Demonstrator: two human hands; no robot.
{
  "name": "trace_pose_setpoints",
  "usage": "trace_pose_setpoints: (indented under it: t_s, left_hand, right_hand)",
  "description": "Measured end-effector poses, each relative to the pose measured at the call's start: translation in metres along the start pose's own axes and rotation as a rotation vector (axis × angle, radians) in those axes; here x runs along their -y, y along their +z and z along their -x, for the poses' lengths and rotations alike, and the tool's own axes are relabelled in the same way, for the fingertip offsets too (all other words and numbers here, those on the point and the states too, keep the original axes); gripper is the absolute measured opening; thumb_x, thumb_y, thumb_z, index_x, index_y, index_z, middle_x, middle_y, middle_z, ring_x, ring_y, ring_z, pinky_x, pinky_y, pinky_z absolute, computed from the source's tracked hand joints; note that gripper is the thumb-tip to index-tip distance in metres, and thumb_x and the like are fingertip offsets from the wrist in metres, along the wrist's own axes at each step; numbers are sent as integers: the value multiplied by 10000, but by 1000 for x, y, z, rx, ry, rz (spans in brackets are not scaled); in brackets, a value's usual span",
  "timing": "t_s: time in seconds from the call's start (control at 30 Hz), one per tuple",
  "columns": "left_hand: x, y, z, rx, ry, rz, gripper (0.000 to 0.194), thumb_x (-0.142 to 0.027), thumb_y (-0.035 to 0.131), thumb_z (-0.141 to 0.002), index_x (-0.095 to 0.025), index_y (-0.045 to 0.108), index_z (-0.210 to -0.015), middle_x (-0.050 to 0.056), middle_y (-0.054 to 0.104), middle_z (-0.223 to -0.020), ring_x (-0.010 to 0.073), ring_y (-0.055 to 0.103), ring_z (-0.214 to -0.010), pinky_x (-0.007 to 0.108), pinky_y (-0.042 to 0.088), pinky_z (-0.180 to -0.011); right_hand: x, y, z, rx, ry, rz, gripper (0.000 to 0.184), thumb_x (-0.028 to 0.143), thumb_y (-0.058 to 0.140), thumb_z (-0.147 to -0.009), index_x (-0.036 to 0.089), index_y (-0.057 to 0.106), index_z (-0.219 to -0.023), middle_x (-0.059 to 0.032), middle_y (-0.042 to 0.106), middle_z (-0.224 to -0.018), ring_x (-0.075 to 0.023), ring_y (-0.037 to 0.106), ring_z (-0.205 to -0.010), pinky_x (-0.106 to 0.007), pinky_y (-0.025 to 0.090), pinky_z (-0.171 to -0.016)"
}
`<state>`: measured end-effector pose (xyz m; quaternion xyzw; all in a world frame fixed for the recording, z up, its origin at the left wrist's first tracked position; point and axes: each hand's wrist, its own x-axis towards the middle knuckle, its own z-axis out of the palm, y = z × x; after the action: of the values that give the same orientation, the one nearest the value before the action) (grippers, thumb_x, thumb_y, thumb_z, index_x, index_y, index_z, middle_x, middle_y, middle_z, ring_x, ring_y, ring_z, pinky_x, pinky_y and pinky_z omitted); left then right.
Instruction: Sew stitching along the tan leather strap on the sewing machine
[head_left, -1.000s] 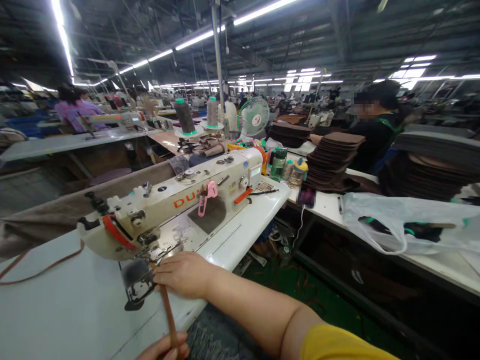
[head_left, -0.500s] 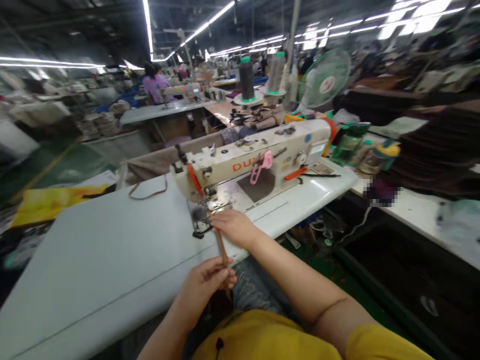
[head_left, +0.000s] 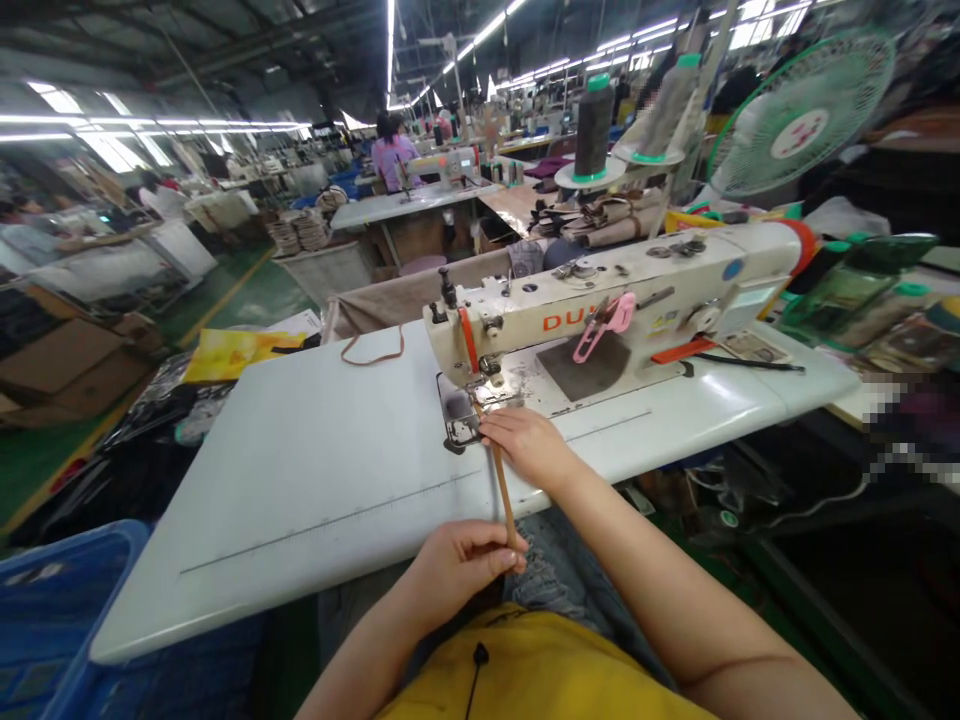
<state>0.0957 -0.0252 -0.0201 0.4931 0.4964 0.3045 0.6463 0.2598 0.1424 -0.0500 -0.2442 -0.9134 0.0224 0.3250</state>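
Here, at the front edge of the counter (head_left: 322, 440), a brown strip (head_left: 502, 495) is being managed from two points: its lower end is pinched by the left hand (head_left: 469, 570), thumb and fingers closed on it just off that edge, and farther in it is covered by the right hand (head_left: 529, 445), whose fingers are laid together, nearly flat, close to the head of the sewing machine (head_left: 637, 305). Whether anything is gripped beneath that palm cannot be told, since the thumb is hidden. Between the hands the strip is drawn out straight, presumably so that no twist is let in, while the flat fingers seem to be placed there for guiding it at close range. And over by the far edge, left of the machine, a loop of thin brown cord (head_left: 375, 360) is seen; whether it is joined to the strip cannot be made out. A pink tool (head_left: 616, 315) is hung on the machine's arm, probably for easy reach, and a ruled line (head_left: 330, 522) is marked along the front edge, likely for measuring.
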Motion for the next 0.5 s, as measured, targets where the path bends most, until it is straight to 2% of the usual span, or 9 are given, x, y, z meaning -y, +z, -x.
trace_pose_setpoints:
  t_s: [0.1, 0.3, 0.5]
  left_hand:
    - [6, 1, 0, 44, -7, 43, 320, -424, 786, -864, -155, 808, -1038, 96, 806, -968, 210, 733, -878, 304, 539, -858]
    - [12, 4, 0, 64, 0, -20, 246, -321, 760, -855, -141, 810, -1015, 93, 796, -940, 209, 722, -863, 283, 535, -811]
    - [19, 3, -3, 72, -10, -29, 279, -378, 770, -852, -156, 815, -1015, 96, 800, -974, 219, 724, -897, 288, 532, -841]
  right_hand:
    - [0, -1, 0, -8, -8, -11, 248, 303, 582, -1065, 168, 755, -1182, -121, 780, -1191, -267, 716, -1144, -434, 565, -993]
    - [0, 2, 2, -32, -8, -11, 230, 284, 601, -1054, 186, 758, -1190, -112, 783, -1189, -261, 720, -1148, -425, 564, -1007]
    - [-2, 4, 2, -32, -10, 8, 239, 314, 591, -1061, 183, 755, -1175, -113, 785, -1170, -248, 722, -1125, -396, 562, -995]
